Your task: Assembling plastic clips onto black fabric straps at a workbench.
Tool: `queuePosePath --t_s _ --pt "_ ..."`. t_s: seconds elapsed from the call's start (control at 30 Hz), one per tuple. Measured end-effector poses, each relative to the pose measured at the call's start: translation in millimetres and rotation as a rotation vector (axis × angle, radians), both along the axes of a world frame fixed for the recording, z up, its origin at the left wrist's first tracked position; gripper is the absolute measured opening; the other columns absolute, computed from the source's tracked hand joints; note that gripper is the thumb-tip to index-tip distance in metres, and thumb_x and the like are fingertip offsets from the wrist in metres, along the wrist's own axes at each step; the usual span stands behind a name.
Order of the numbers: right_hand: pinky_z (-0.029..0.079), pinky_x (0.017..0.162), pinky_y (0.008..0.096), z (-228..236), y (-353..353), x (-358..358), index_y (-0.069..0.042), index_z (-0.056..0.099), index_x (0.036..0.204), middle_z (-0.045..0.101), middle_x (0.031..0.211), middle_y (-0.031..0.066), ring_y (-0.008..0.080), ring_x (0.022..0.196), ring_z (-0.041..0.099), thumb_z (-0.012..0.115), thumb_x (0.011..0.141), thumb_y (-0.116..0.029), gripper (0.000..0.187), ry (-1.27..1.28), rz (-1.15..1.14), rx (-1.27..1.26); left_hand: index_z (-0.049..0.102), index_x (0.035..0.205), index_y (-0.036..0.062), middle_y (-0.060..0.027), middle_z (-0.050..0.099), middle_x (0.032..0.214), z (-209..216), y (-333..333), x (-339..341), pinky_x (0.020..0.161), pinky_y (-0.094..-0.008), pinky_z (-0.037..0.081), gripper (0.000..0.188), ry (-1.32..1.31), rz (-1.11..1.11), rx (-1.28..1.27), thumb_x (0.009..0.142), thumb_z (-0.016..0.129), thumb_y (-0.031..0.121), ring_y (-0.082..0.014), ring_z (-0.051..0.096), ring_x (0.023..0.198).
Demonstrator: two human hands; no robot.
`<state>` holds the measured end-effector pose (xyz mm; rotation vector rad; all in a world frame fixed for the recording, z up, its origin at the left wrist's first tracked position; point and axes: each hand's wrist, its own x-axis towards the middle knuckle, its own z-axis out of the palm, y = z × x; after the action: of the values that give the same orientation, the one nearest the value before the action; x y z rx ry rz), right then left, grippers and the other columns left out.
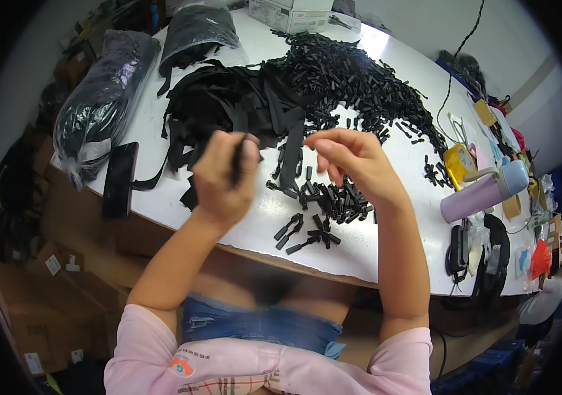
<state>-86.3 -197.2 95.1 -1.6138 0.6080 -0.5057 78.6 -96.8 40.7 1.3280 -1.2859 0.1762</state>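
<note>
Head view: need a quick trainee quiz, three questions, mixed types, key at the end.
1. What does the left hand have between thumb and fingers?
2. True or false: the lavender bottle is to the right of the person's right hand.
3. Which is farthest left?
A) the lavender bottle
B) the plastic-wrapped bundle
C) the heap of small black parts

Key:
1. A dark piece, too blurred to identify.
2. True.
3. B.

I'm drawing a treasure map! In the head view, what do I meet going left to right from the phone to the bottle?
Phone → left hand → right hand → bottle.
</note>
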Motion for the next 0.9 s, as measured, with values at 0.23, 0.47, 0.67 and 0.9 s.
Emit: queuePosePath --t_s 0.23,0.47,0.67,0.9 --pt "0.041 0.076 0.0326 -67 -10 24 -0.010 0.056 0.100 0.048 0.103 0.0077 0.0234 0.084 0.050 0.054 0.064 -0.003 0.037 0.483 -0.004 -1.314 0.045 0.076 0.0010 -0.0133 0.051 0.082 46 13 27 0.081 -0.0363 0.041 0.020 0.878 -0.270 -0.390 0.083 0.037 0.018 -0.0231 0.051 0.072" --pt "0.043 0.067 0.0304 -53 -17 25 -0.006 0.061 0.079 0.057 0.081 0.0055 0.0205 0.076 0.053 0.059 0.065 -0.003 0.014 0.311 0.035 -1.174 0.053 0.080 0.0001 0.0036 0.037 0.053 41 2 33 0.038 -0.0193 0.032 0.018 0.921 -0.356 -0.092 0.078 0.056 0.018 -0.0039 0.030 0.037" --pt "0.036 0.049 0.0183 9 -14 40 0.001 0.060 0.079 0.052 0.065 -0.0002 0.0043 0.056 0.045 0.061 0.069 -0.004 0.011 -0.348 0.055 -0.260 0.057 0.091 0.0027 0.0074 0.041 0.060 39 -33 17 0.048 -0.0152 0.032 0.032 0.609 -0.683 0.146 0.063 0.071 0.010 -0.0010 0.039 0.055" --pt "0.042 0.058 0.0241 -29 -56 65 0.003 0.059 0.085 0.058 0.079 0.0098 0.0152 0.066 0.053 0.065 0.066 -0.020 0.030 -0.164 -0.187 -0.395 0.060 0.078 0.0005 -0.0016 0.057 0.064 41 -35 26 0.050 -0.0207 0.042 0.016 0.596 -0.404 0.318 0.074 0.060 0.017 -0.0066 0.051 0.055"
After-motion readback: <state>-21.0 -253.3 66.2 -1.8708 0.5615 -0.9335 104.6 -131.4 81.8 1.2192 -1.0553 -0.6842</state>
